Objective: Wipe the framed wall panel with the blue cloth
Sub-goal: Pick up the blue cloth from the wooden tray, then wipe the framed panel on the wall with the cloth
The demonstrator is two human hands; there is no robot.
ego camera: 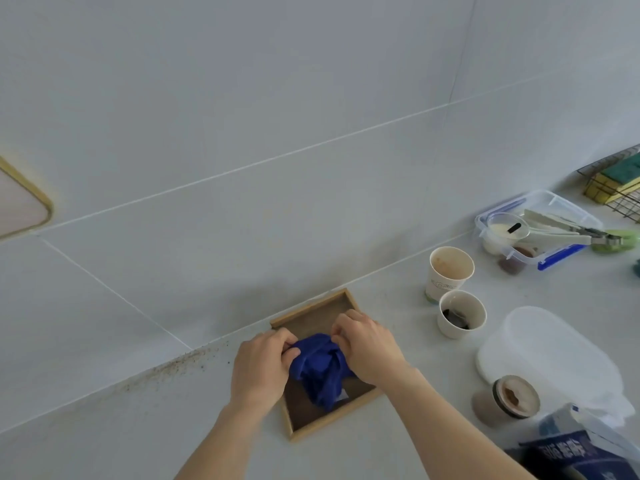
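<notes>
Hands: I see two, both down on the blue cloth (320, 367), which lies bunched in the wooden tray (313, 308).
Left hand (261, 367): fingers curled in, pinching the cloth's left edge.
Right hand (369, 346): fingers bent and closed over the cloth's far right fold.
Cloth: one, dark blue and crumpled, resting on the tray's brown floor between my two hands.
Tray: one, pale wood rim, flat on the counter (138, 427) just near the wall (242, 98).
Framed wall panel (20, 202): one, gold-edged with a rounded corner, on the wall at far left, well apart from the cloth.
Paper cups: two, right of the tray; the farther cup (450, 273) is stained inside, the nearer cup (462, 315) holds something dark.
Clear boxes: one with blue clips (535, 230) at far right; one lidded tub (550, 351) nearer.
Small round jar (512, 396): one, just near the tub.
</notes>
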